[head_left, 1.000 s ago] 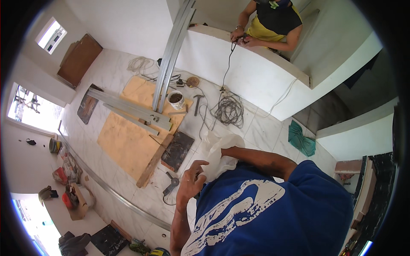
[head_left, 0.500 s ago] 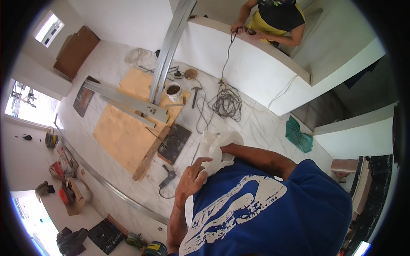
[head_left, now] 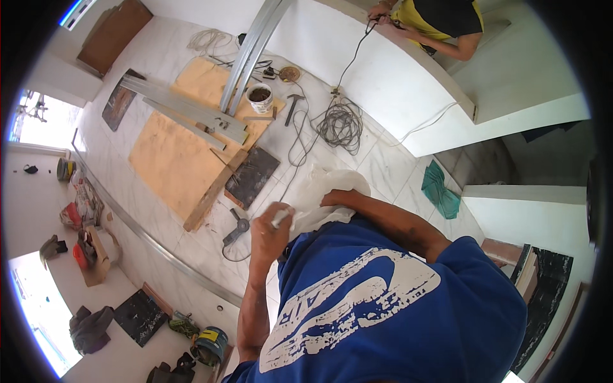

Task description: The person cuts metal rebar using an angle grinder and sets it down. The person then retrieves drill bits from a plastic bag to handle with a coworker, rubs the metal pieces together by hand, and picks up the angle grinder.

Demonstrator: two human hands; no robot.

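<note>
I hold a crumpled white plastic bag (head_left: pixel 322 179) in front of my blue shirt. My left hand (head_left: pixel 271 226) is closed on its near left edge, fingers curled round the plastic. My right hand (head_left: pixel 332 199) reaches into the bag from the right, with its fingers hidden there. A grey angle grinder (head_left: pixel 239 226) with a cord lies on the tiles left of my left hand.
Metal channels (head_left: pixel 185 112) rest on a yellow board (head_left: pixel 156 159), near a bucket (head_left: pixel 260 97), hammer (head_left: pixel 292 108), dark plate (head_left: pixel 252 175) and coiled cable (head_left: pixel 338 127). A co-worker (head_left: pixel 444 25) handles a cord behind a low wall (head_left: pixel 396 76). A green cloth (head_left: pixel 440 188) lies right; clutter lines the left wall.
My left hand's fingers have curled onto the bag and moved slightly up and left. The view has shifted, so the floor items appear higher in the picture.
</note>
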